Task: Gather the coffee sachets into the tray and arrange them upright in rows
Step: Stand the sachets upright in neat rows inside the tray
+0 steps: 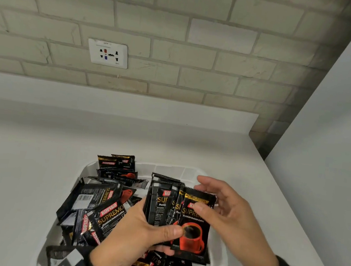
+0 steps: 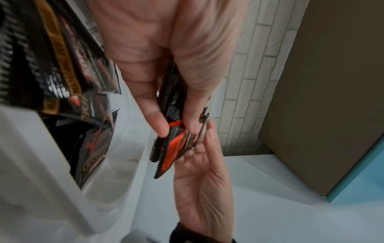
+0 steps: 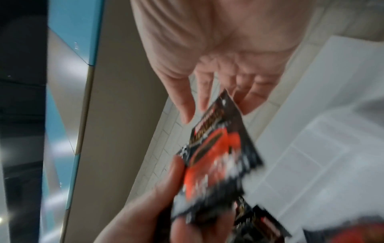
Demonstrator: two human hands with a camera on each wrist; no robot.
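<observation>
A white tray [image 1: 177, 172] sits on the counter with a loose heap of black coffee sachets [image 1: 101, 207] filling its left side. Over the tray's right half, my left hand [image 1: 173, 242] grips an upright stack of sachets [image 1: 193, 223], thumb on the front one with the red cup. My right hand [image 1: 201, 195] is at the stack's top right corner, fingers straight, thumb touching the front sachet and fingers behind it. The left wrist view shows the stack [image 2: 170, 148] edge-on between my left thumb and fingers, with the right palm beside it. The right wrist view is blurred.
The white counter [image 1: 26, 160] runs to a brick wall with a socket [image 1: 107, 53]. A tall pale panel [image 1: 331, 149] bounds the counter on the right, and the counter's right edge passes close to the tray. More sachets lie in the tray's near end under my hands.
</observation>
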